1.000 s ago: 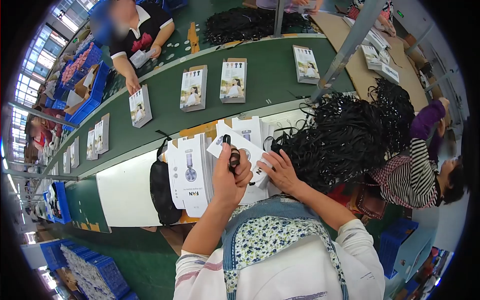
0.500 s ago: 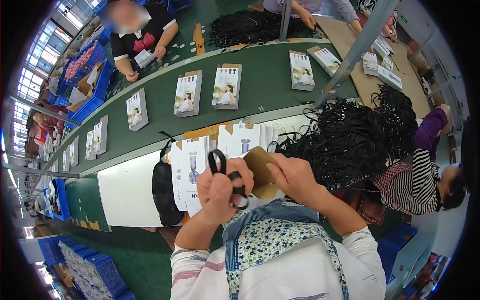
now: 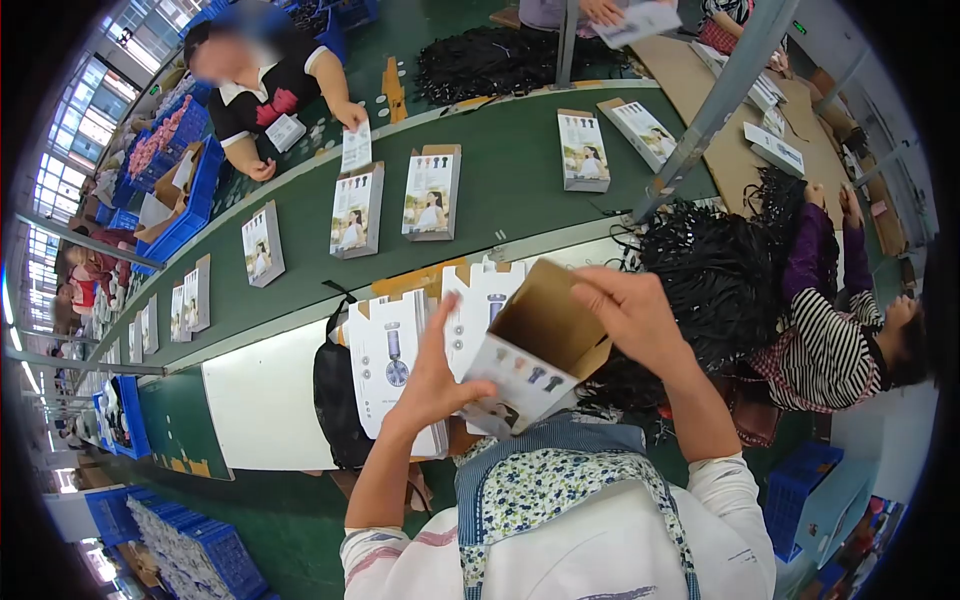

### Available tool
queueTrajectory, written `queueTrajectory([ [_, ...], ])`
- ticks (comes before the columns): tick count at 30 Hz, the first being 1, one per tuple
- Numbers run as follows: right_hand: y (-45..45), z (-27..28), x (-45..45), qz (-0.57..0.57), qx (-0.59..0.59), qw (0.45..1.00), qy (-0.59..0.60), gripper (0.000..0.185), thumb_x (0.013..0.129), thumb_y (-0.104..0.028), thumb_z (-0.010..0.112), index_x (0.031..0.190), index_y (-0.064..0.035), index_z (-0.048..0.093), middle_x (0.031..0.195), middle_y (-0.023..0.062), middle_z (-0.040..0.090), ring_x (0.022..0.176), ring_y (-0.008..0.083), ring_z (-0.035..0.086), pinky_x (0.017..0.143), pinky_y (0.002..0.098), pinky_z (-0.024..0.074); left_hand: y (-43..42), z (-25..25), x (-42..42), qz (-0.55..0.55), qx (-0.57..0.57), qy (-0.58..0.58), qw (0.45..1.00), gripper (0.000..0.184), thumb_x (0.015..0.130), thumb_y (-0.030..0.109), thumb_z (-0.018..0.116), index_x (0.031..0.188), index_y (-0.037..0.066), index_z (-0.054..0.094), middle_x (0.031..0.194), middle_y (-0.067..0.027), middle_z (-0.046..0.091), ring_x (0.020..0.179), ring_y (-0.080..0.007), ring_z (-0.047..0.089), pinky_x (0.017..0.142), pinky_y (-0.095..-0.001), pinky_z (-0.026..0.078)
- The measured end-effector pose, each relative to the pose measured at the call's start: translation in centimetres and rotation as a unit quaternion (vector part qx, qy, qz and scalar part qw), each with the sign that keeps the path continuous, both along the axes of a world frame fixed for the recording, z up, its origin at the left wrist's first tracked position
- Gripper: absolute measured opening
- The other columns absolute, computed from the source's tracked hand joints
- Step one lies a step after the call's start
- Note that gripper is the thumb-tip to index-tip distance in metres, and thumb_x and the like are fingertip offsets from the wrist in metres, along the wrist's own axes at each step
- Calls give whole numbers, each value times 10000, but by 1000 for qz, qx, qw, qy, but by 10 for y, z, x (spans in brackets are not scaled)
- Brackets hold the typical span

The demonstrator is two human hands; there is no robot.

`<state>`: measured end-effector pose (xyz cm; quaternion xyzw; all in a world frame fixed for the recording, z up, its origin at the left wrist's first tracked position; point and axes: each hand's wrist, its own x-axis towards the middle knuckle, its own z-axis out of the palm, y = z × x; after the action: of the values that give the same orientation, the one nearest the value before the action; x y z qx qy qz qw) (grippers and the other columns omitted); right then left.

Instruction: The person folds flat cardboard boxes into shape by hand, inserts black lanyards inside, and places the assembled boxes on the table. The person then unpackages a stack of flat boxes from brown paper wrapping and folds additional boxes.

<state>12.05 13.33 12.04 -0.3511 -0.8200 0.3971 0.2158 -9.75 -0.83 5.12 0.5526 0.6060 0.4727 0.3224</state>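
Observation:
A white printed carton (image 3: 522,382) with a brown inside is tilted in front of my apron, its open top facing up and back. My right hand (image 3: 640,318) grips its upper right edge, thumb and fingers on the cardboard. My left hand (image 3: 436,378) is open at the carton's left side, fingers stretched upward and the thumb lying near the printed face. Whether that thumb presses on the carton, I cannot tell. Behind my hands stand stacks of flat white cartons (image 3: 385,350) printed with a handheld fan. No black strap shows in my left hand.
A heap of black straps (image 3: 705,280) lies to the right, a black bag (image 3: 340,400) to the left. Upright cartons (image 3: 432,195) line the green conveyor (image 3: 510,165). A metal post (image 3: 700,130) rises at the right. Across the belt a co-worker's hand (image 3: 352,116) holds a white paper.
The black strap loop has left my left hand, which has opened. The carton has turned and tilted so its printed side shows. The co-worker opposite has reached toward the belt with a paper.

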Motion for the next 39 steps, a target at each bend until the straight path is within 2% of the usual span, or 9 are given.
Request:
queueTrajectory([
  [4, 46, -18, -7, -69, -82, 987, 119, 278, 908, -201, 534, 1073, 16, 585, 926, 71, 643, 778, 117, 564, 728, 229, 444, 1, -57, -31, -206, -310, -232, 899, 838, 644, 335, 792, 1293, 1, 381, 1205, -102, 502, 1098, -200, 479, 931, -331, 388],
  [8, 52, -56, -25, -198, -67, 925, 317, 395, 922, -285, 515, 1184, 11, 525, 1066, 64, 596, 950, 104, 520, 826, 233, 416, 46, -101, -65, -26, -245, -330, 911, 781, 732, 454, 697, 1325, 69, 364, 1170, -59, 540, 1000, -124, 545, 763, -235, 460],
  [11, 36, -104, -14, -216, -102, 948, 208, 360, 900, -218, 547, 1195, -12, 523, 1088, 52, 591, 991, 113, 523, 845, 247, 420, 117, -116, -87, 54, -268, -330, 904, 454, 877, 375, 562, 1177, 41, 495, 1034, -9, 567, 832, -99, 538, 631, -187, 456],
  [14, 2, -141, -5, -134, -168, 975, 58, 320, 856, -137, 564, 1157, -29, 553, 1036, 52, 608, 904, 113, 557, 813, 251, 439, 174, -173, -100, 123, -240, -371, 889, 444, 856, 388, 590, 1092, 14, 546, 1035, -32, 553, 861, -103, 541, 609, -144, 432],
  [17, -29, -177, -6, -115, -190, 975, -3, 315, 838, -116, 575, 1141, -31, 561, 963, 68, 608, 829, 121, 571, 756, 257, 461, 187, -205, -110, 228, -199, -362, 881, 562, 848, 370, 585, 1167, -82, 484, 1116, -169, 508, 966, -236, 556, 779, -287, 469],
  [19, -41, -183, -9, -104, -210, 972, 30, 334, 822, -114, 589, 1141, -21, 556, 936, 82, 593, 803, 137, 576, 732, 266, 470, 173, -205, -106, 282, -212, 130, 927, 605, 819, 307, 617, 1218, -108, 431, 1274, -272, 394, 1168, -385, 431, 956, -399, 380],
  [24, -45, -204, -28, -86, -219, 971, 52, 370, 808, -127, 604, 1157, -19, 544, 943, 111, 566, 793, 169, 573, 740, 279, 469, 70, -188, -63, 193, -52, 284, 938, 518, 791, 205, 613, 1185, -91, 452, 1273, -291, 402, 1175, -415, 396, 1011, -432, 304],
  [33, -38, -212, -43, -58, -178, 982, 15, 482, 778, -153, 633, 1203, 25, 495, 947, 135, 514, 811, 202, 548, 777, 293, 455, 50, -160, -6, 234, -25, 334, 913, 593, 762, 164, 654, 1212, -111, 383, 1274, -287, 400, 1152, -429, 399, 975, -440, 340],
  [39, -47, -216, -35, -17, -159, 987, -17, 648, 759, -149, 656, 1311, 31, 366, 1073, 161, 441, 905, 204, 519, 783, 280, 449, 85, -155, -38, 161, -223, 292, 916, 532, 694, 287, 735, 1017, -78, 523, 1117, -232, 492, 1045, -379, 469, 895, -416, 394],
])
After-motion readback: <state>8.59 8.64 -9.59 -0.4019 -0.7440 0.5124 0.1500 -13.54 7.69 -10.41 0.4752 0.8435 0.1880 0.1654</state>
